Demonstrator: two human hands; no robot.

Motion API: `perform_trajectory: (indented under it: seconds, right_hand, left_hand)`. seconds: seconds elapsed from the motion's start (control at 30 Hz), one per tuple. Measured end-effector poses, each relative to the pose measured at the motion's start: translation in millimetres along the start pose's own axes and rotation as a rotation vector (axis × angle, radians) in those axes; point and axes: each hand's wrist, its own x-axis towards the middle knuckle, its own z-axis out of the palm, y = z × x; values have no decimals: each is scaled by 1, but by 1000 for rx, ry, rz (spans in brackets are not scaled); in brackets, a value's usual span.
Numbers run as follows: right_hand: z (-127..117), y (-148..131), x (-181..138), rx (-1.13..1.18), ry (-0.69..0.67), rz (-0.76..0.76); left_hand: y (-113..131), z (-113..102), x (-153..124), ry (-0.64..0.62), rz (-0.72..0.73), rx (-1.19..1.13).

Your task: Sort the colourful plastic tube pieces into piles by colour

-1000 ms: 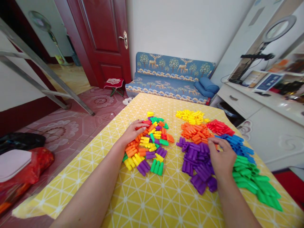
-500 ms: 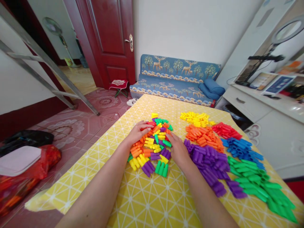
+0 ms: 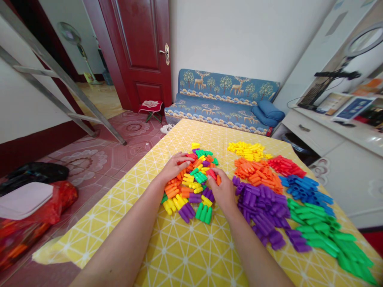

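A mixed pile of bullet-shaped plastic building blocks (image 3: 188, 180) in yellow, orange, green, purple and red lies on the table. My left hand (image 3: 174, 167) rests against the pile's left side, fingers stretched loosely over some red and orange pieces. At the opposite side, my right hand (image 3: 222, 187) pinches a red block (image 3: 212, 173), with a bit of orange showing beside its fingers. Just left of these fingertips sits a green block (image 3: 200, 177). Closer to me, a green three-part block (image 3: 204, 213) and a purple block (image 3: 186, 212) lie at the pile's near edge.
Sorted heaps line the right: yellow (image 3: 248, 151), orange (image 3: 257, 172), red (image 3: 286, 166), blue (image 3: 305, 189), purple (image 3: 261, 207) and green blocks (image 3: 326, 229). A patterned yellow cloth (image 3: 185, 255) covers the table. Beyond it stands a blue sofa (image 3: 221, 103); a ladder (image 3: 66, 83) leans left.
My right hand has drawn slightly nearer and now pinches a red block. A green block now shows near the pile's middle. My left hand has stayed in place.
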Motion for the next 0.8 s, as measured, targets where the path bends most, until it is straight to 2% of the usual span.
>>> perform_trajectory:
  seconds: [0.17,0.27,0.43,0.53,0.63,0.7,0.8]
  right_hand:
    - [14,-14,-6,83,-98,-245]
    - [13,-16,-8,83,-32,-257]
    - [3,-20,-8,11,69,-227]
    - [1,-22,-9,139,65,-178]
    - [-4,-19,-4,293,73,-43]
    - [-16,-14,6,376,95,57]
    - [-50,6,37,399,186,114]
  left_hand:
    - [3,0,0,19,13,-15]
    - [4,0,1,23,16,-20]
    - [1,1,1,23,14,-35]
    - [0,2,1,19,10,-32]
    - [-1,1,2,5,5,-29]
    - [0,0,2,-6,0,-33]
    - [1,0,2,-3,-12,-37]
